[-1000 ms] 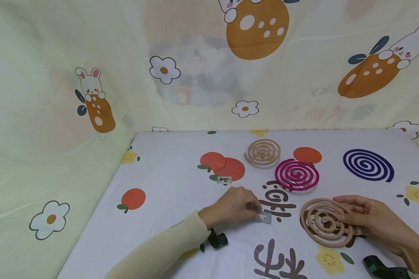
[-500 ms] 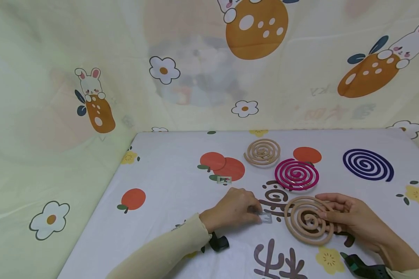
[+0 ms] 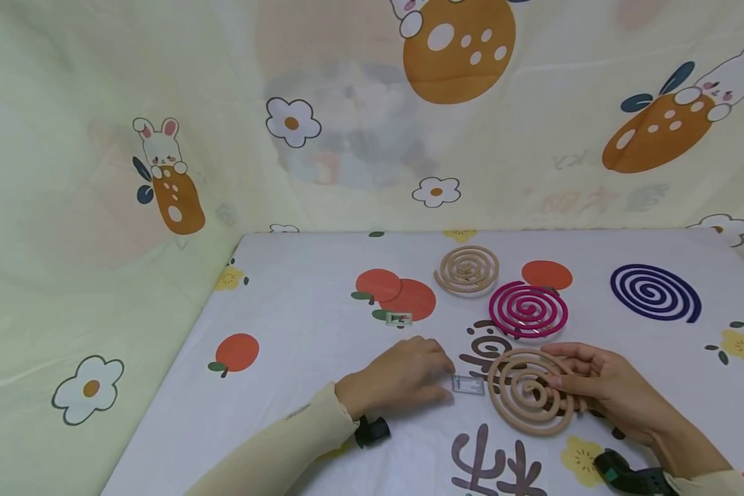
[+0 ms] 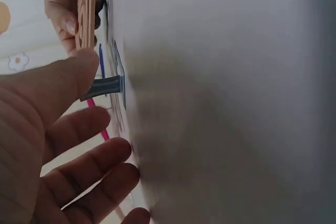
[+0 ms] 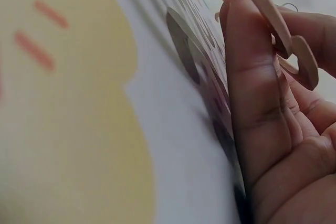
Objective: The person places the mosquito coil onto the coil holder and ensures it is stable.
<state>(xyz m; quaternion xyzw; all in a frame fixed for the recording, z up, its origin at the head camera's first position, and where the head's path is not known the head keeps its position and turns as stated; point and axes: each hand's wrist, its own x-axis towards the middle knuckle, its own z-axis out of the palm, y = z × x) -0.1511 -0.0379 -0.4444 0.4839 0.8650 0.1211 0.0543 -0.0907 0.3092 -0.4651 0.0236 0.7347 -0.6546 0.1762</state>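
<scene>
No wording reads clearly: the curtain [image 3: 359, 207] bears faint, seemingly mirrored lettering [image 3: 569, 162] (too pale to decipher), the tablecloth [image 3: 297, 296] brown character-like marks [image 3: 496, 461], the left sleeve [image 3: 273, 441] tiny illegible print [image 3: 298, 411].

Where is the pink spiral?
In the head view, the pink spiral is right of centre, left of the blue spiral, beyond the held tan spiral.

Left hand [image 3: 399, 375], lower centre of the head view: back uppermost, fingers loosely bent, thumb apart from fingertips. Sleeved left forearm [image 3: 273, 444], on a slant from the bottom edge. Digits separated at left of the left wrist view. Right hand [image 3: 614, 389], lower right of the head view: pinch grip; right wrist [image 3: 682, 444] bare, towards the corner.
</scene>
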